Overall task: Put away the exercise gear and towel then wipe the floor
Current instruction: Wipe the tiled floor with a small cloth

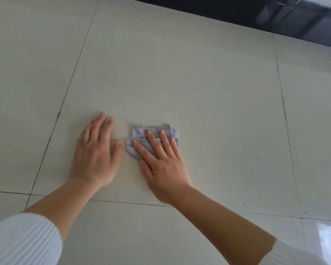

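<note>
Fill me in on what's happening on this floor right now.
A person is kneeling or leaning over the tiled floor, wiping it by hand. The right hand presses flat, with straight fingers, on a folded grey-lilac cloth lying on the tile. The left hand rests open, palm down, on the bare tile just beside the cloth, not touching it. No exercise gear or towel is in view.

The right hand [161,165] covers part of the purple cloth [141,131]; both white sleeves [23,240] run off the bottom edge; the dark thing [275,16] up top is blurry and cut off.
</note>
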{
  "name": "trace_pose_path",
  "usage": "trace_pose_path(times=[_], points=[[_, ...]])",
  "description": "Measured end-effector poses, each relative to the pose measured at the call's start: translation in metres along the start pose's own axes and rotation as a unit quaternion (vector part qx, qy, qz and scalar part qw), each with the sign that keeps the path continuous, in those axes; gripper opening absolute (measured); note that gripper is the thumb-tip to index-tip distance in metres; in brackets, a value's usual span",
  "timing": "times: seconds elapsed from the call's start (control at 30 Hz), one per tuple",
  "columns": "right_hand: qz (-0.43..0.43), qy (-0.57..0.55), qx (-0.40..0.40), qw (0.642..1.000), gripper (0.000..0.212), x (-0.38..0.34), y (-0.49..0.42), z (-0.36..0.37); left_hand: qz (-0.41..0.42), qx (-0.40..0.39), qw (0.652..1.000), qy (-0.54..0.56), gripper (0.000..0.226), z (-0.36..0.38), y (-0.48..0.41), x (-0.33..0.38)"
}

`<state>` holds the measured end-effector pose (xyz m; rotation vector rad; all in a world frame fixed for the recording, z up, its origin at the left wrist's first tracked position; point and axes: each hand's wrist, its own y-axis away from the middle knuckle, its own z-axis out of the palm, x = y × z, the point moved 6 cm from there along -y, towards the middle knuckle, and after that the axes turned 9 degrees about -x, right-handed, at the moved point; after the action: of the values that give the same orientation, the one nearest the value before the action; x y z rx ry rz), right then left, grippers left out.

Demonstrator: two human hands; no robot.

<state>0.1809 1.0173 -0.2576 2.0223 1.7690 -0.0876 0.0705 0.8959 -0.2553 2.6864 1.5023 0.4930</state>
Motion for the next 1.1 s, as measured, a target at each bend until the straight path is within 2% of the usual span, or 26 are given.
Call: trace_pose_path(times=[0.2,0.27,0.33,0.37,0.43,0.5,0.57,0.63,0.7,0.83,0.93,1.0,1.1], points=[[-0.066,0.079,-0.041,0.994,0.048,0.026,0.064,0.014,0.029,-0.017,0.999,-0.032,0.064,0.005,0.002,0.001],[-0.014,0.079,-0.035,0.996,0.050,0.059,0.077,0.004,0.036,-0.050,0.998,-0.023,0.072,0.006,-0.002,-0.002],[0.071,0.075,-0.023,0.994,0.053,0.097,0.087,-0.010,0.031,-0.104,0.994,-0.015,0.069,0.010,0.003,-0.007],[0.113,0.068,-0.025,0.991,0.053,0.112,0.092,-0.017,0.024,-0.107,0.994,-0.013,0.065,0.011,0.013,-0.009],[0.186,0.021,-0.031,0.982,0.050,0.127,0.096,-0.024,0.009,-0.064,0.998,-0.008,0.060,0.011,0.043,-0.012],[0.246,-0.043,-0.034,0.968,0.051,0.121,0.092,-0.024,-0.008,-0.036,0.999,0.001,0.057,0.014,0.076,-0.011],[0.265,-0.078,-0.030,0.961,0.052,0.096,0.086,-0.017,-0.015,-0.057,0.998,-0.007,0.057,0.016,0.102,-0.012],[0.220,-0.072,-0.041,0.972,0.053,0.054,0.086,-0.003,0.012,-0.108,0.993,-0.035,0.061,0.014,0.124,-0.014],[0.141,-0.043,-0.055,0.988,0.052,0.005,0.097,0.018,0.042,-0.152,0.985,-0.074,0.063,0.011,0.150,-0.020],[-0.017,0.029,-0.107,0.994,0.053,-0.062,0.143,0.061,-0.047,-0.256,0.958,-0.122,0.067,0.006,0.191,-0.045],[-0.111,0.089,-0.126,0.982,0.057,-0.062,0.170,0.070,-0.097,-0.275,0.951,-0.106,0.069,0.009,0.211,-0.050],[-0.115,0.117,-0.134,0.977,0.051,-0.037,0.179,0.065,-0.099,-0.265,0.954,-0.095,0.069,0.012,0.212,-0.050],[-0.010,0.128,-0.094,0.987,0.060,0.024,0.195,0.042,-0.071,-0.250,0.962,-0.080,0.070,0.010,0.204,-0.048]])
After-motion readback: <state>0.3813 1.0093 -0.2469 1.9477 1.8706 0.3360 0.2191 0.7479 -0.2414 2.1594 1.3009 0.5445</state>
